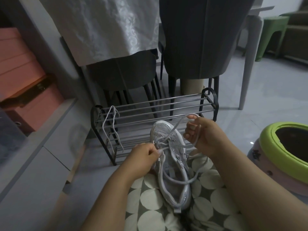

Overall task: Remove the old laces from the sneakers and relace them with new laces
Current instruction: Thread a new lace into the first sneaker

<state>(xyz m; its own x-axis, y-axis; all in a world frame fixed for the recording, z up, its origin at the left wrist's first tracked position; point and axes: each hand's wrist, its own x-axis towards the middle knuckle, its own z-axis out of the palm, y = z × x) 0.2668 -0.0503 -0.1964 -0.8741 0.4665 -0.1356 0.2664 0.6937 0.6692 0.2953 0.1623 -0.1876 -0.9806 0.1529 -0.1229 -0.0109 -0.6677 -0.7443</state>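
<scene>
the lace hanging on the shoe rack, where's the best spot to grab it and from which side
Take the lace on the rack at its fold, where it loops over the top rail of the shoe rack. Come from above and pinch the fold; both strands hang loose below it, so lifting straight up should free it without snagging.

Sneaker point(170, 164) on lap point(208, 197); rack point(150, 110) on floor point(275, 97)

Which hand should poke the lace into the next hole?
Probably the left hand: it pinches the lace right at the sneaker's eyelets. The right hand holds a loop of lace up, away from the holes.
</scene>
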